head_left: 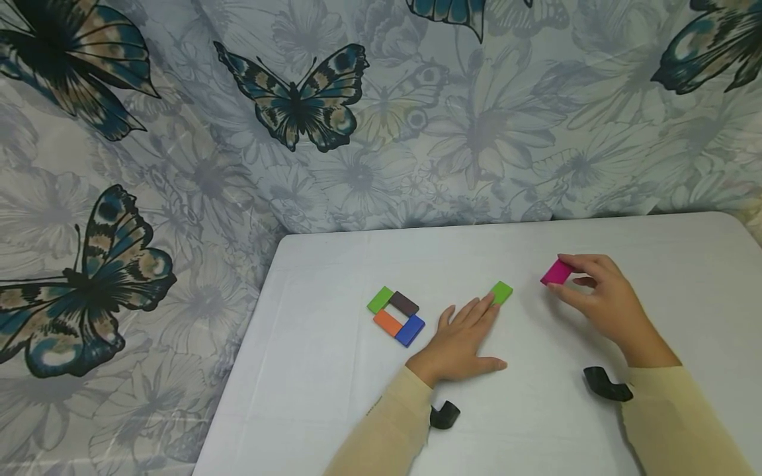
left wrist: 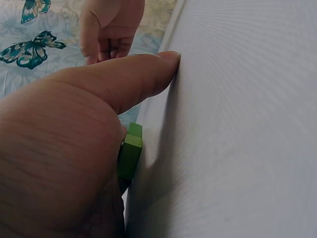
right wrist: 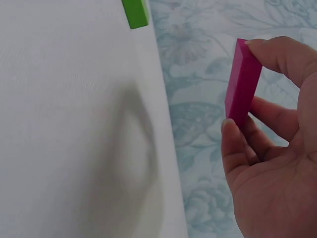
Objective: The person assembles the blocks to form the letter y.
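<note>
My right hand (head_left: 601, 304) pinches a magenta block (head_left: 557, 272) by two opposite ends, between thumb and fingertips. In the right wrist view the magenta block (right wrist: 243, 83) is held up off the white tabletop, its shadow lying on the surface. My left hand (head_left: 461, 340) lies flat with its fingers straight, fingertips at the near edge of a green block (head_left: 502, 292). The left thumb (left wrist: 143, 79) stretches out to the side in the left wrist view, with the green block (left wrist: 130, 153) partly hidden behind the hand.
Left of my left hand, a second green block (head_left: 380, 299), a dark brown block (head_left: 404, 303), an orange block (head_left: 387, 322) and a blue block (head_left: 410, 330) form a small ring on the white table (head_left: 297, 383). Butterfly-patterned cloth (head_left: 381, 172) stands behind the table.
</note>
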A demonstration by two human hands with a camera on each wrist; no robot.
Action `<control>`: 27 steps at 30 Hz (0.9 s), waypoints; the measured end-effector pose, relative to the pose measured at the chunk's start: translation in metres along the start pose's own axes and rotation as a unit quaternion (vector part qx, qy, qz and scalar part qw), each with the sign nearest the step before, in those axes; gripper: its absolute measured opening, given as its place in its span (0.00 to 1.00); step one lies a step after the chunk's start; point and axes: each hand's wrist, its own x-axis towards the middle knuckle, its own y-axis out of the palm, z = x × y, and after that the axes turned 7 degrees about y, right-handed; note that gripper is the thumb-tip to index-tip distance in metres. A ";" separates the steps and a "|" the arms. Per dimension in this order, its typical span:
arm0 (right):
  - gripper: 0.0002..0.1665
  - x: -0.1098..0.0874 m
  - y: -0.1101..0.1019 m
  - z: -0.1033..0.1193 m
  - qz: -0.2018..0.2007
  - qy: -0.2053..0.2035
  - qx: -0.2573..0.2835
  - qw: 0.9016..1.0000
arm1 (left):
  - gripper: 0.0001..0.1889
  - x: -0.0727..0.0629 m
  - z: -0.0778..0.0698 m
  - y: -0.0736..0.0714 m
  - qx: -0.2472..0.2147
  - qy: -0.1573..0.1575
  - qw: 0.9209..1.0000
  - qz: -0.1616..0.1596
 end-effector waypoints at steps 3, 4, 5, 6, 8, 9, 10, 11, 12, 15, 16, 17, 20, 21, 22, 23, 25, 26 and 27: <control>0.34 0.005 0.004 0.002 0.004 -0.010 0.007 1.000 | 0.54 0.000 0.000 0.000 0.002 0.001 1.000 0.000; 0.33 0.007 0.006 0.003 0.005 -0.012 0.007 1.000 | 0.54 0.000 0.000 -0.001 0.004 0.001 1.000 0.000; 0.33 0.008 0.008 0.003 0.007 -0.014 0.006 1.000 | 0.54 0.000 0.000 -0.001 0.003 0.001 1.000 0.001; 0.33 0.010 0.009 0.004 0.008 -0.015 0.006 1.000 | 0.54 0.000 0.000 -0.001 0.004 0.001 1.000 0.002; 0.33 0.012 0.013 0.005 0.011 -0.017 0.010 1.000 | 0.54 0.000 0.000 -0.001 0.005 0.000 1.000 0.003; 0.33 0.014 0.015 0.005 0.012 -0.019 0.012 1.000 | 0.54 0.000 0.000 -0.001 0.006 0.000 1.000 0.003; 0.33 0.015 0.016 0.005 0.014 -0.021 0.014 1.000 | 0.54 0.000 0.000 -0.001 0.008 -0.001 1.000 0.004; 0.33 0.016 0.018 0.005 0.016 -0.023 0.016 0.999 | 0.54 0.000 0.000 -0.002 0.008 -0.001 1.000 0.005; 0.33 0.017 0.020 0.004 0.017 -0.025 0.018 0.999 | 0.54 0.000 0.000 -0.002 0.009 -0.001 1.000 0.006; 0.33 0.021 0.025 0.001 0.022 -0.029 0.023 0.999 | 0.54 0.001 0.000 -0.002 0.013 -0.001 1.000 0.008; 0.34 0.022 0.027 0.000 0.023 -0.028 0.023 0.999 | 0.54 0.001 0.000 -0.002 0.015 -0.001 1.000 0.008; 0.34 0.023 0.028 -0.001 0.024 -0.027 0.022 0.999 | 0.54 0.001 0.000 -0.002 0.016 -0.001 1.000 0.009; 0.34 0.026 0.032 -0.004 0.029 -0.021 0.020 0.999 | 0.54 0.001 0.001 -0.002 0.017 0.000 1.000 0.009; 0.34 0.027 0.033 -0.005 0.031 -0.018 0.017 0.999 | 0.54 0.001 0.001 -0.002 0.017 0.000 1.000 0.009; 0.34 0.028 0.035 -0.006 0.032 -0.014 0.013 0.999 | 0.54 0.001 0.001 -0.002 0.016 0.000 1.000 0.010; 0.34 0.029 0.036 -0.006 0.034 -0.009 0.008 0.999 | 0.54 0.001 0.001 -0.002 0.014 0.001 1.000 0.009; 0.35 0.031 0.039 -0.007 0.037 0.001 -0.001 0.999 | 0.54 0.001 0.002 -0.002 0.013 0.001 1.000 0.010; 0.35 0.033 0.040 -0.008 0.039 0.006 -0.005 0.999 | 0.54 0.001 0.002 -0.002 0.012 0.001 1.000 0.010; 0.36 0.034 0.042 -0.008 0.041 0.009 -0.010 0.999 | 0.54 0.001 0.002 -0.001 0.012 0.000 1.000 0.010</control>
